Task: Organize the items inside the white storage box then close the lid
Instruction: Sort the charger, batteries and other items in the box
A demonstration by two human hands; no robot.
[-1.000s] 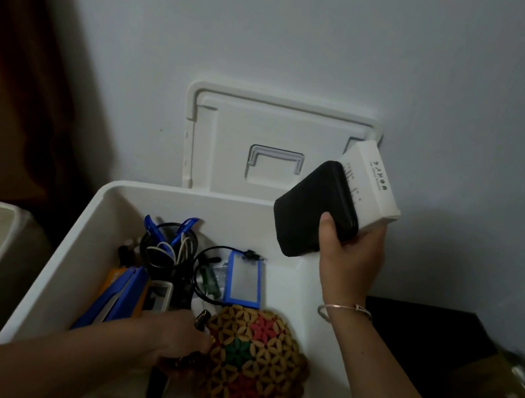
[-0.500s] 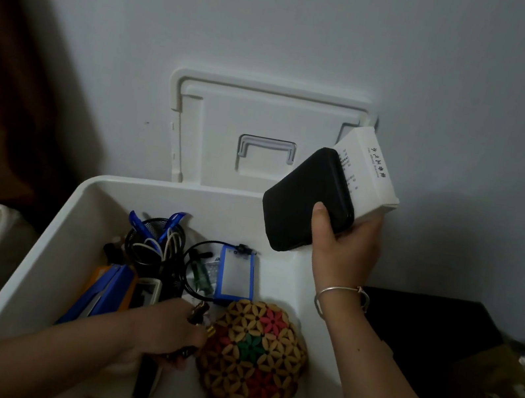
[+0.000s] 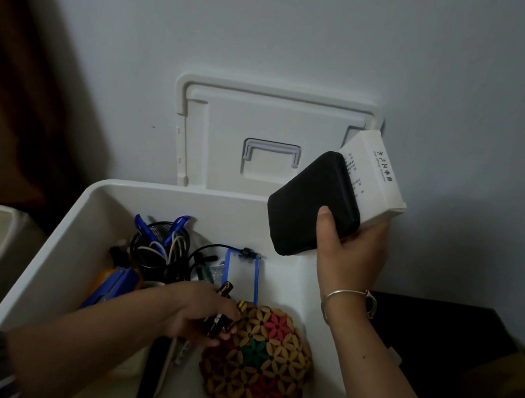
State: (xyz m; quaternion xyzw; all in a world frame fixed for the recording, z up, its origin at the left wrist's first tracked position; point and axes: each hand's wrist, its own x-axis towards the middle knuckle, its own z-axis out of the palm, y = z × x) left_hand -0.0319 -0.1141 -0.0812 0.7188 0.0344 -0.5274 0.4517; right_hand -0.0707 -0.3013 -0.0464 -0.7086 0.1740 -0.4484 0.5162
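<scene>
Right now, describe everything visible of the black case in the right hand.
The black case is a flat, matte, soft-looking rectangle with rounded corners and an edge seam. It is held tilted above the back right corner of the white storage box, lying flat against a white carton. The right hand grips both, thumb on the case's front.

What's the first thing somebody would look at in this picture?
Probably the right hand, held above the white plastic storage box, gripping a black rectangular pouch and a white cardboard carton together. Next, the round woven piece with red, green and tan flowers at the box's front, where the left hand grips small dark things beside it.
</scene>
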